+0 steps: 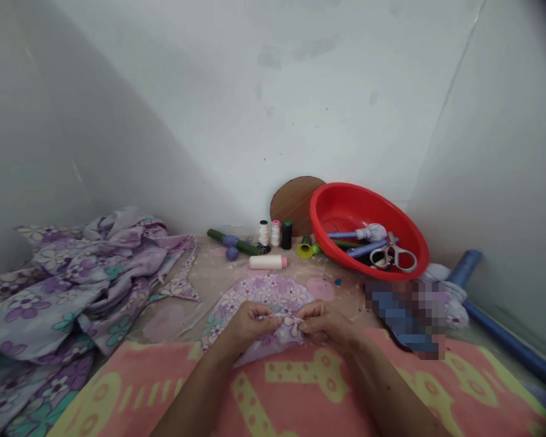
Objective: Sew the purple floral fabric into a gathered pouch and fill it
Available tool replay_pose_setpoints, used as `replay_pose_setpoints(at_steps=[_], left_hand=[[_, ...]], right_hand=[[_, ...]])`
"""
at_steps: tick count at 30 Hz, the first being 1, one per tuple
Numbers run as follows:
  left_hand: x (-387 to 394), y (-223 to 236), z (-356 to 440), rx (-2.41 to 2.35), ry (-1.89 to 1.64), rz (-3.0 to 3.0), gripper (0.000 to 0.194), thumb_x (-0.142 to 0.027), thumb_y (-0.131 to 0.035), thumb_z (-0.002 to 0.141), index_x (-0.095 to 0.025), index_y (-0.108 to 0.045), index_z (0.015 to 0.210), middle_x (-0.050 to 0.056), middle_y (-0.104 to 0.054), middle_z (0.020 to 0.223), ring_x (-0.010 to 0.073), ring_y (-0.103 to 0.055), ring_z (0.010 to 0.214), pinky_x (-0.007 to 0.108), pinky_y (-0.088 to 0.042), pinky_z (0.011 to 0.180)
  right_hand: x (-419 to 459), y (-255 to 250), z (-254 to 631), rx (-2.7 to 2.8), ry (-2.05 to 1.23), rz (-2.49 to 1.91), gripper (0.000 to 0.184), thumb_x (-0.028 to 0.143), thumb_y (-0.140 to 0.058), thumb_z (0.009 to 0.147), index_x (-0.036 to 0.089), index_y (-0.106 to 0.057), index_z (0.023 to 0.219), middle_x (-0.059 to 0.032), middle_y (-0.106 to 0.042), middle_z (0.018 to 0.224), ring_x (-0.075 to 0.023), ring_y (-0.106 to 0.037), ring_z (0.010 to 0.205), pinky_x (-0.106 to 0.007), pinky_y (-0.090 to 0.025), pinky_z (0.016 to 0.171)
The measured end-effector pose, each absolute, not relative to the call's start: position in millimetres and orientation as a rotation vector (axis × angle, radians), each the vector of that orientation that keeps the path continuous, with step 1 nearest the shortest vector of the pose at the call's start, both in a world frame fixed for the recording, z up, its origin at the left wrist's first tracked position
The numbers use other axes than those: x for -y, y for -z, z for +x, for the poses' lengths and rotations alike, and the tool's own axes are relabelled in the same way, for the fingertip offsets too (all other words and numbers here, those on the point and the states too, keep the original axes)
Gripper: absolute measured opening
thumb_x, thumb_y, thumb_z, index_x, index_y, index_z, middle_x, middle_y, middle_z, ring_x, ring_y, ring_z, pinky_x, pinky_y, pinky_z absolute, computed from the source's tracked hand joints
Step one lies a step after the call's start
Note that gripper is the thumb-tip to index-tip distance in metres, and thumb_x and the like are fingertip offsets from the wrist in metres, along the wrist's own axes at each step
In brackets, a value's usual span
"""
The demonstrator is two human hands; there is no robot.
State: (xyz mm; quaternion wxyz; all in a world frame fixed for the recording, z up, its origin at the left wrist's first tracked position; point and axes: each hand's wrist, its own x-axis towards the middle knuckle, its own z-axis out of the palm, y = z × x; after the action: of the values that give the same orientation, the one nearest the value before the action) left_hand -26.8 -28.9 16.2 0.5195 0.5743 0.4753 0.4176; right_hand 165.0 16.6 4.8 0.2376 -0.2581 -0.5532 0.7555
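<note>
A rounded piece of purple floral fabric (273, 291) lies in front of me, its near edge lifted and folded between my hands. My left hand (255, 325) pinches that edge with thumb and fingers. A short way to the right, my right hand (321, 321) pinches the same edge, fingertips pressed together. The stretch of cloth between the two pinches shows a pale flower. Whether a needle or thread sits in the fingers is too small to tell.
Floral cloth (73, 285) is heaped on the left. Behind stand thread spools (275, 233), with a white spool (267, 262) on its side. A tilted red basin (368, 212) holds scissors (394, 255). A pink-yellow cloth (291, 394) covers the near side; a blurred-out patch (404, 318) lies right.
</note>
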Motion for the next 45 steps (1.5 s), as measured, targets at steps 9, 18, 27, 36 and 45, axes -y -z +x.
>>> replay_pose_setpoints(at_steps=[9,18,27,36,45], left_hand=[[29,-15,-24,-1.162,-0.948,1.438,0.034,-0.043,-0.063,0.057,-0.011,-0.058,0.051,-0.004,-0.041,0.044,0.0062,-0.033,0.044,0.019,-0.024,0.042],[28,-17,-37,-1.159,-0.941,1.324,0.031,-0.041,-0.065,0.057,-0.012,-0.056,0.054,-0.005,-0.044,0.045,0.0057,-0.033,0.044,0.018,-0.024,0.042],[27,-18,-34,-1.172,-0.936,1.249,0.029,-0.037,-0.067,0.056,-0.011,-0.055,0.052,-0.005,-0.045,0.044,0.0049,-0.034,0.042,0.018,-0.023,0.041],[27,-15,-34,-1.182,-0.958,1.244,0.028,-0.037,-0.067,0.056,-0.012,-0.055,0.053,-0.005,-0.047,0.045,0.005,-0.035,0.041,0.018,-0.025,0.042],[31,-25,-23,-1.334,-0.926,1.592,0.029,-0.036,-0.058,0.063,-0.013,-0.055,0.047,-0.005,-0.041,0.043,0.0073,-0.033,0.044,0.019,-0.025,0.043]], right_hand=[[-11,-6,158,1.536,-2.012,-0.725,0.019,0.021,-0.066,0.056,0.012,-0.056,0.069,0.0077,-0.045,0.04,-0.001,-0.026,0.032,-0.016,-0.013,0.034],[-16,-3,162,1.503,-2.038,-0.706,0.016,0.02,-0.064,0.057,0.012,-0.055,0.067,0.0061,-0.049,0.04,-0.0013,-0.025,0.028,-0.017,-0.014,0.032],[-12,-14,162,1.471,-2.009,-0.804,0.014,0.018,-0.064,0.054,0.011,-0.057,0.063,0.0041,-0.054,0.044,-0.0011,-0.031,0.029,-0.016,-0.016,0.032],[-13,-16,163,1.553,-1.917,-0.874,0.011,0.019,-0.062,0.054,0.011,-0.059,0.062,0.0041,-0.054,0.045,-0.0021,-0.035,0.032,-0.015,-0.02,0.033],[-15,-8,159,1.78,-1.686,-0.903,0.007,0.017,-0.058,0.06,0.011,-0.058,0.063,0.0069,-0.046,0.041,-0.002,-0.033,0.035,-0.014,-0.022,0.035]])
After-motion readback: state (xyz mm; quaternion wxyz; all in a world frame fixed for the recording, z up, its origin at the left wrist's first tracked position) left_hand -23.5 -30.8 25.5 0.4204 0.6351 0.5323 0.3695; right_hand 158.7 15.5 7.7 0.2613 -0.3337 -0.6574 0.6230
